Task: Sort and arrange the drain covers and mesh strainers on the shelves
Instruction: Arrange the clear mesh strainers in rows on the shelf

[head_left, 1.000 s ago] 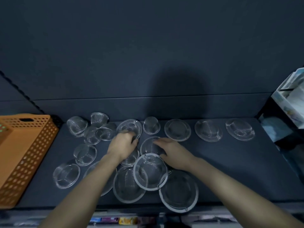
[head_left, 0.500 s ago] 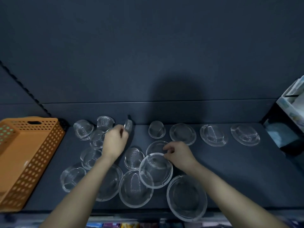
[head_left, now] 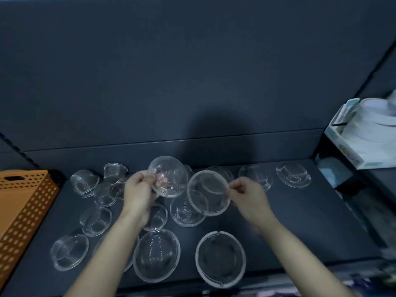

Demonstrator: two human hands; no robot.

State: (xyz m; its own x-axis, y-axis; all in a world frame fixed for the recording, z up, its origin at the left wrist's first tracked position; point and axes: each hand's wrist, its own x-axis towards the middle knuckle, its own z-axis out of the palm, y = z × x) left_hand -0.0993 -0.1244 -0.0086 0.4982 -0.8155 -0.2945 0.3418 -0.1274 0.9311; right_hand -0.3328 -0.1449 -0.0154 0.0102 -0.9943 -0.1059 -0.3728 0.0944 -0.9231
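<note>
- Left hand (head_left: pixel 139 189): the curled fingers pinch the left rim of a mesh strainer (head_left: pixel 168 180), and the fingertips show through the mesh. Half a second earlier the hand held a strainer edge-on near the back edge of the shelf (head_left: pixel 300 221). Now the piece is raised over the back middle with its round face turned to the camera.
- Right hand (head_left: pixel 248 196): the thumb and fingers pinch the right rim of a rimmed strainer (head_left: pixel 209 192). Earlier this one lay on the shelf; now it is lifted and tilted, just right of the first.
- Both held pieces are round, with no long axis.
- Loose strainers (head_left: pixel 220 256): these lie flat over the left half, along the back edge and at the front edge.
- Orange basket (head_left: pixel 23 202): at the left end of the shelf.
- White box (head_left: pixel 364 136): beyond the right end; its print is too blurred to read.
</note>
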